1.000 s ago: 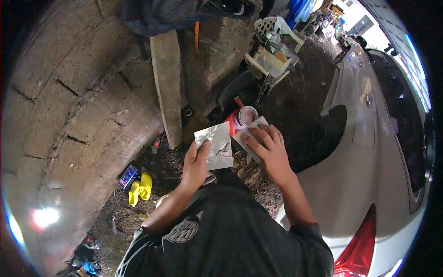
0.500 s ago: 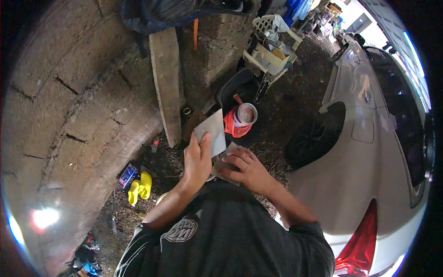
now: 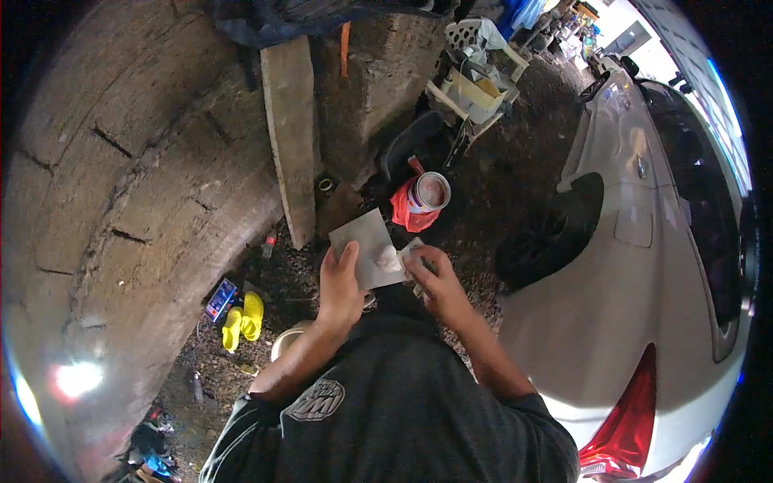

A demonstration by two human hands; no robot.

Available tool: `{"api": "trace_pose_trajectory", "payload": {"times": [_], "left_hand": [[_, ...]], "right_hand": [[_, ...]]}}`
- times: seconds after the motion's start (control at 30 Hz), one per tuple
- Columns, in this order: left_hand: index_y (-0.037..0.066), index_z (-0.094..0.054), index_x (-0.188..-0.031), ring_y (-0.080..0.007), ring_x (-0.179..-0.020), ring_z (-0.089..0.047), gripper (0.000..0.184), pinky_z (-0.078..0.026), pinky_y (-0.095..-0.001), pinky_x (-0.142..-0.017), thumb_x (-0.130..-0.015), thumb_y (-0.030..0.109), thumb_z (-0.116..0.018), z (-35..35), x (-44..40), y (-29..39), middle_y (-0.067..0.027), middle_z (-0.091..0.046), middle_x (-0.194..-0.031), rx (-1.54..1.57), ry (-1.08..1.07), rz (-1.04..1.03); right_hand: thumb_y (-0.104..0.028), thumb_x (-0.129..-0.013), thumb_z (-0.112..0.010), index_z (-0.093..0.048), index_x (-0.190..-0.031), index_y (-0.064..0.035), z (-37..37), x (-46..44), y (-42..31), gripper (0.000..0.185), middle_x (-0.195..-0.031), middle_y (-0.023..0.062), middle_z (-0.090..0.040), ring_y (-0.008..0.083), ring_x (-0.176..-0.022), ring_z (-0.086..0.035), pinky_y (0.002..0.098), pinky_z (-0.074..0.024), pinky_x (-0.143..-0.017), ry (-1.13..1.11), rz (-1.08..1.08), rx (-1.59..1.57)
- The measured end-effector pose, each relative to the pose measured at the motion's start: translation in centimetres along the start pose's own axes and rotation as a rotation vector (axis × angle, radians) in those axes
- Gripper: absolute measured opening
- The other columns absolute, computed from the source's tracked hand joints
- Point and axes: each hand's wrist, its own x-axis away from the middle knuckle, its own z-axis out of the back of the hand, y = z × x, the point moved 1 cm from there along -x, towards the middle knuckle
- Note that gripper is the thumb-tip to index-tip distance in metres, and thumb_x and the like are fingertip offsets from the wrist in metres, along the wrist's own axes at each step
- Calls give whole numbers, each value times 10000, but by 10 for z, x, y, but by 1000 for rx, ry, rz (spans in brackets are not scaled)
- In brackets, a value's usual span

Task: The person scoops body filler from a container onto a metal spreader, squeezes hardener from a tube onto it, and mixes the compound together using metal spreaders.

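My left hand (image 3: 341, 288) grips a flat, light grey square board (image 3: 354, 237) by its near left edge, thumb on top. A small pale dollop of putty (image 3: 388, 259) lies near the board's right edge. My right hand (image 3: 444, 290) is closed around a putty knife (image 3: 411, 251), whose pale blade meets or nearly meets the putty; a dark part shows between my fingers. Just beyond both hands stands an open can (image 3: 431, 191) with pinkish paste inside, a red plastic bag (image 3: 409, 213) around its side.
A silver car (image 3: 588, 322) stands close on my right. A block wall (image 3: 145, 201) with a leaning plank (image 3: 290, 145) rises on the left. Yellow clogs (image 3: 242, 320) lie on the ground beside a blue box (image 3: 221, 299). A cluttered pale chair (image 3: 475, 97) is farther ahead.
The board has turned flatter and shifted down, bringing the putty on it into view. My right hand has rotated, and the putty knife's blade is now at the board's right edge.
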Motion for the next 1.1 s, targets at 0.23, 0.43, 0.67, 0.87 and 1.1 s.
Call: {"api": "trace_pose_trajectory", "payload": {"times": [0.23,0.43,0.67,0.87,1.1], "left_hand": [[86,-456,-1399,-249,-1232,-511,480,-460,-412,-998,-995,333,-532,7,-27,10,-110,-523,-1338,25,-65,44],[62,-447,-1381,-239,-1148,-567,496,-479,-402,-956,-998,366,-529,14,-40,-36,-86,-560,-1292,-118,-74,234],[47,-447,-1366,-231,-1093,-583,479,-489,-369,-913,-973,277,-596,-68,-86,-28,-88,-574,-1253,-274,-159,405],[48,-451,-1370,-235,-1112,-580,481,-500,-377,-900,-976,290,-582,-117,-158,-55,-108,-573,-1265,-279,-104,387],[17,-472,-1323,-261,-1111,-580,440,-496,-472,-925,-953,203,-622,-96,-230,-84,-105,-583,-1247,26,228,446]], "right_hand": [[-41,-871,-624,-517,-1278,-37,-34,78,105,420,-1252,113,-564,312,-1143,-566,413,-458,-977,396,-748,-705],[-286,-994,-529,-477,-1320,-26,-38,16,116,420,-1269,128,-585,302,-1165,-575,468,-460,-1002,690,-890,-1769],[-456,-971,-543,-476,-1346,-61,-35,-88,149,549,-1318,137,-559,297,-1190,-545,444,-458,-994,478,-994,-1894],[-589,-940,-521,-411,-1415,-66,-29,-110,222,715,-1377,130,-505,301,-1149,-562,467,-451,-977,277,-984,-2033],[-424,-982,-529,-568,-1251,-20,-12,-91,466,486,-1135,72,-641,178,-1039,-600,329,-488,-884,674,-926,-1492]]}}
